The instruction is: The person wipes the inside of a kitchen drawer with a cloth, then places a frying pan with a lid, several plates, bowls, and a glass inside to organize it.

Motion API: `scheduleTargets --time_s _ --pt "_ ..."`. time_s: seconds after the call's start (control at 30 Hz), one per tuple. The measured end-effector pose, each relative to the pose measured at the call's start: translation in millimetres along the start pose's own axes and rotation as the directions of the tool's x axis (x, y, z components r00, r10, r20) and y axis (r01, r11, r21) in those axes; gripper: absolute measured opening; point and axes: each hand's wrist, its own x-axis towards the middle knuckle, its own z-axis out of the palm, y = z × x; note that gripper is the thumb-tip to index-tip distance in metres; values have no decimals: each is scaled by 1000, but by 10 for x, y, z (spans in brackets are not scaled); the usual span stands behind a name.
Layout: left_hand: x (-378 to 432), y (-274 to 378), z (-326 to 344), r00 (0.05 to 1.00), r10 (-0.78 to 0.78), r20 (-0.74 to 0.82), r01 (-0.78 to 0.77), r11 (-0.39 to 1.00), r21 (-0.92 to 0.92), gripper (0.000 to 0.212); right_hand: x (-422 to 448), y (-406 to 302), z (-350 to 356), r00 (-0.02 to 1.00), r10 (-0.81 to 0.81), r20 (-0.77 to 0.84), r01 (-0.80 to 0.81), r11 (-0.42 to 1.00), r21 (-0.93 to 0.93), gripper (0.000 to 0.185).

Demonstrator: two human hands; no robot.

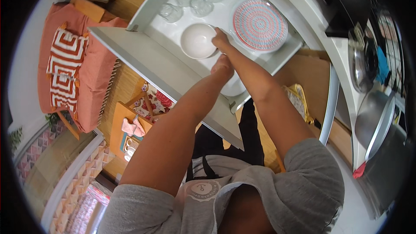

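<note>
A white bowl rests in the open pull-out drawer, below several clear glass cups. My right hand is at the bowl's right rim, its fingers closed on the edge. Close beneath it, my left hand is curled near the bowl's lower right side; its fingertips are hidden, so its hold cannot be told. To the right lies a plate with a pink and blue ring pattern. A white round dish shows partly behind my left hand and forearm.
The drawer's front panel slants across below the bowl. At right, a countertop carries a metal bowl and a shiny pot. A wooden table and a sofa stand at left.
</note>
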Motion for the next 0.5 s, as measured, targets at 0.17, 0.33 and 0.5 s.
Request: scheduleTargets --time_s 0.17,0.33,0.5 --pt "104 76 -67 974 -26 -224 -19 981 -193 40 76 125 -147 977 -43 209 107 945 -308 50" --pt "-298 -13 -640 993 -119 -10 102 888 -449 24 -17 467 -1062 568 -412 712 818 188 -543 19" --pt "-522 -173 -558 986 -143 -85 85 873 -481 19 -434 850 -1489 874 75 479 224 814 -536 9"
